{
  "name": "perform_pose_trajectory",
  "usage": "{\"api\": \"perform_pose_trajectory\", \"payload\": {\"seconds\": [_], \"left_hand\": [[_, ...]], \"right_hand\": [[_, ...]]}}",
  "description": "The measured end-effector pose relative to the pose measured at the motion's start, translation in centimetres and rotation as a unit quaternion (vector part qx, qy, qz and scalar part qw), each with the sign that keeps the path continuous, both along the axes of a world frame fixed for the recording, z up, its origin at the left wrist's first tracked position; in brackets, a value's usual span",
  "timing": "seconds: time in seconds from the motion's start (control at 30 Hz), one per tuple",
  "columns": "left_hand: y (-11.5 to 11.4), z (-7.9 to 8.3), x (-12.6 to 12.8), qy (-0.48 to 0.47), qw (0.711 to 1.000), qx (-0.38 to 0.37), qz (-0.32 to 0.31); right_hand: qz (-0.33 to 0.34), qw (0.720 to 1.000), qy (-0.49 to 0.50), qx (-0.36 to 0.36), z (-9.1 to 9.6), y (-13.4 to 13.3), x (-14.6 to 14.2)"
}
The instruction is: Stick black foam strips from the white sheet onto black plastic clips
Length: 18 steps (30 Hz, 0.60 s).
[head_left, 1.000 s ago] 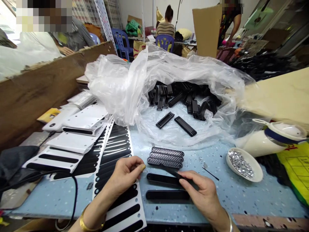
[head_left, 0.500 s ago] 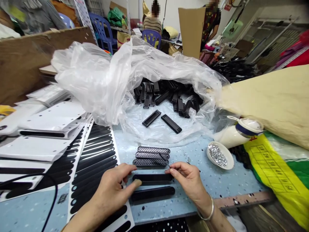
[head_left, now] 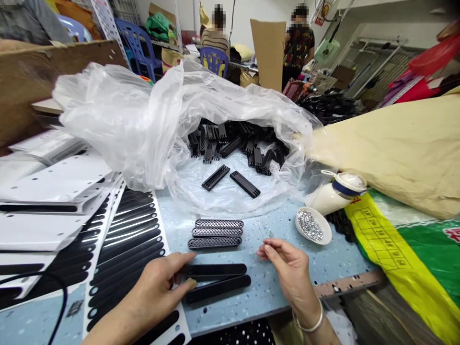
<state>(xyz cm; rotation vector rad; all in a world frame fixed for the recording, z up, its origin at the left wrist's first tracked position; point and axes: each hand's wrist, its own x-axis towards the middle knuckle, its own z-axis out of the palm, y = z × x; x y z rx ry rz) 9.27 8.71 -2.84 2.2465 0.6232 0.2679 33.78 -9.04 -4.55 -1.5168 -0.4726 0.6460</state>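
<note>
Two smooth black bars lie at the table's front, an upper black bar [head_left: 219, 270] and a tilted lower black bar [head_left: 221, 289], their right ends nearly touching. My left hand [head_left: 158, 278] has its thumb and fingers closed around the left end of the upper bar, the thumb also against the lower one. To the right, apart from both bars, my right hand [head_left: 289, 270] has its fingertips pinched together; whatever they hold is hidden or too small to name. Behind the bars lie three black lattice-patterned bars [head_left: 216, 232] in a stack of rows.
An open clear plastic bag [head_left: 118, 120] spills black slotted pieces [head_left: 245, 184]. A white bowl [head_left: 327, 232] of small shiny bits and a white bottle [head_left: 323, 199] stand right. Sheets of black strips [head_left: 125, 235] lie left. Two people [head_left: 215, 37] are in the background.
My right hand has pulled away to the right from the upper bar's end. The lower bar has tilted toward the upper one. The whole view has shifted slightly.
</note>
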Motion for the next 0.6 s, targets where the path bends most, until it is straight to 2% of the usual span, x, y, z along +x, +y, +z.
{"api": "perform_pose_trajectory", "payload": {"seconds": [0.1,0.2,0.27,0.47,0.6], "left_hand": [[0.6,0.4,-0.2,-0.012,0.999,0.003,0.047],[1.6,0.2,0.2,-0.032,0.991,0.039,0.125],[2.1,-0.1,0.8,-0.019,0.987,0.050,0.152],[1.9,0.2,1.9,0.016,0.994,0.037,0.098],[1.5,0.1,1.5,0.019,0.995,0.030,0.090]], "right_hand": [[0.048,0.993,-0.104,-0.010,0.6,0.7,0.7],[0.109,0.974,-0.198,-0.015,1.1,2.2,0.8],[0.134,0.960,-0.245,-0.016,1.2,3.2,0.6],[0.182,0.926,-0.331,-0.006,1.1,4.6,0.0],[0.207,0.925,-0.318,-0.031,1.5,4.2,0.5]]}}
